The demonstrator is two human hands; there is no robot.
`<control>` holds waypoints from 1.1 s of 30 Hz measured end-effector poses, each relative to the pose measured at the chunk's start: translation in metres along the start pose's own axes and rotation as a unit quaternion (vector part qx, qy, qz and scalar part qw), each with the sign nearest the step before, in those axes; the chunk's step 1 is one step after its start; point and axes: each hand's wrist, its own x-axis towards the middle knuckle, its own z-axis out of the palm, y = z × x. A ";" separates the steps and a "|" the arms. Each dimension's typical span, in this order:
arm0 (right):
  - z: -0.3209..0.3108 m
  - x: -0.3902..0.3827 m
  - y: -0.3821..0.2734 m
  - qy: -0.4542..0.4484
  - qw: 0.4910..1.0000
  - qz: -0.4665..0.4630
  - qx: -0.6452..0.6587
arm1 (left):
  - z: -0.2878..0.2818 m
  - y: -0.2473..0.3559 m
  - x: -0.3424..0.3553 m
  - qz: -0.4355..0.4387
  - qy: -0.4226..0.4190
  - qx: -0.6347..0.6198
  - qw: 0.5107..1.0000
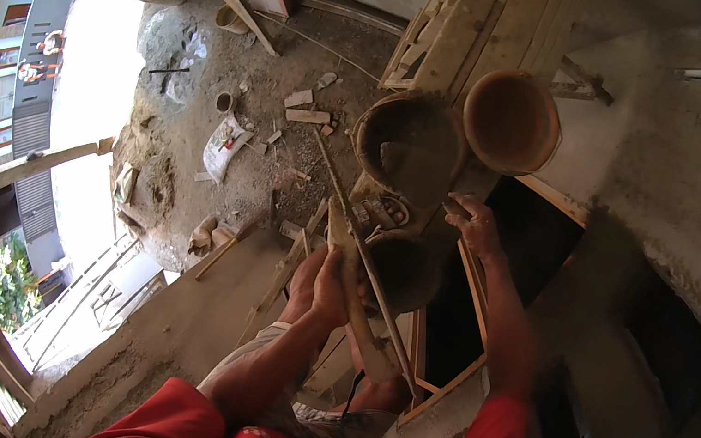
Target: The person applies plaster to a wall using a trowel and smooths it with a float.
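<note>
My left hand (pixel 329 286) grips a pale wooden board (pixel 370 345), tilted above my legs. A long thin straight rod (pixel 378 288) runs diagonally along the board. My right hand (pixel 476 227) is raised to the right of the board, fingers curled round something small that I cannot make out. Just above that hand is a large round container (pixel 364 142) with dull, cement-coloured contents, beside a reddish-brown round tub (pixel 507 115). A darker bucket (pixel 403 266) sits under the rod, partly hidden, with a small container of bits (pixel 394 213) behind it.
Stacked planks (pixel 449 30) lean by the wall. A dark opening with wooden edging (pixel 551 198) lies at my right. Below are a dirt floor (pixel 305 51) with scraps and a white sack (pixel 222 149). Wooden beams (pixel 22 166) frame the bright left side, where two people (pixel 40 66) appear outside.
</note>
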 end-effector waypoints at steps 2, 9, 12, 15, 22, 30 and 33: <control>-0.017 -0.044 -0.035 0.055 0.996 0.014 0.072 | 0.006 0.010 -0.003 0.030 0.022 0.037 0.999; -0.084 -0.239 -0.227 0.265 0.960 -0.031 0.079 | 0.015 0.038 -0.061 0.024 -0.033 0.067 0.997; -0.137 -0.329 -0.321 0.385 0.918 -0.072 -0.060 | 0.050 0.031 -0.082 -0.004 -0.057 0.094 0.994; -0.177 -0.427 -0.430 0.509 0.847 -0.085 -0.126 | 0.113 0.017 -0.101 0.012 -0.046 0.127 0.991; -0.209 -0.589 -0.578 0.699 0.693 0.015 -0.175 | 0.182 0.017 -0.101 -0.033 -0.175 0.192 0.965; -0.220 -0.690 -0.733 0.759 0.603 0.076 -0.233 | 0.214 0.010 -0.097 -0.071 -0.241 0.203 0.946; -0.226 -0.701 -0.784 0.778 0.587 0.073 -0.211 | 0.228 0.007 -0.113 -0.080 -0.247 0.205 0.944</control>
